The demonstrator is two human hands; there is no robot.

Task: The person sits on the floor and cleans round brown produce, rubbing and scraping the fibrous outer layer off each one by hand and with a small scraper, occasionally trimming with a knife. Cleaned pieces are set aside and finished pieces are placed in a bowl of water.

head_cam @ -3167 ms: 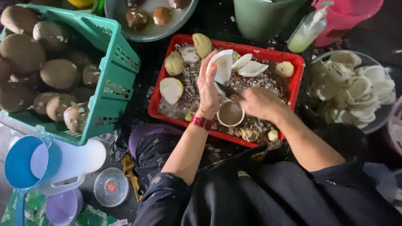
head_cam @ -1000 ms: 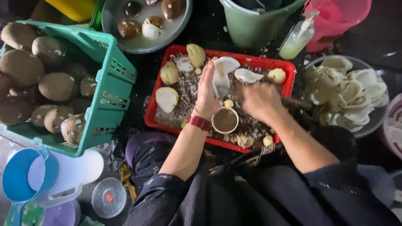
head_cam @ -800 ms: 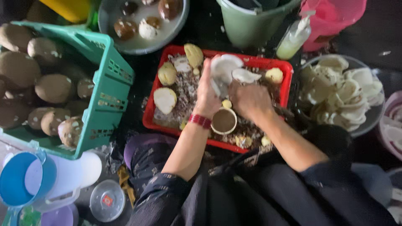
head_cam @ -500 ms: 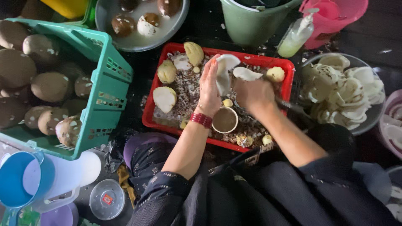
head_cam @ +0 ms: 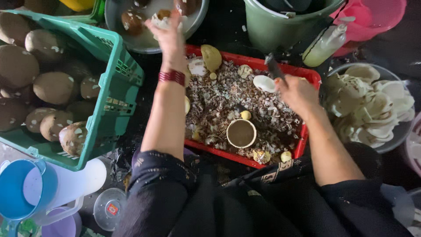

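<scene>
Two bare hands work over a red tray (head_cam: 307,77) full of shell scraps, seen from the head camera looking straight down. The left hand (head_cam: 165,33) reaches up past the tray's far edge to a grey bowl (head_cam: 198,16), with a red bangle (head_cam: 172,76) on its wrist. Its fingers are curled around a pale, partly peeled piece (head_cam: 160,18) held over that bowl, where a few brown round pieces (head_cam: 131,21) also lie. The right hand (head_cam: 298,93) hovers over the right part of the tray, its fingers closed around the handle of a dark knife (head_cam: 274,66) whose blade points away from the person. Just left of that hand, a white shell half (head_cam: 264,83) lies on the scraps. A small round cup (head_cam: 240,133) stands in the tray near its front edge, between the two forearms. To the left, a green basket (head_cam: 116,94) holds many brown coconuts (head_cam: 52,87). To the right, a metal bowl (head_cam: 386,145) is piled with white peeled pieces (head_cam: 377,105). A green bucket (head_cam: 280,26) and a squeeze bottle (head_cam: 326,41) stand beyond the tray.
</scene>
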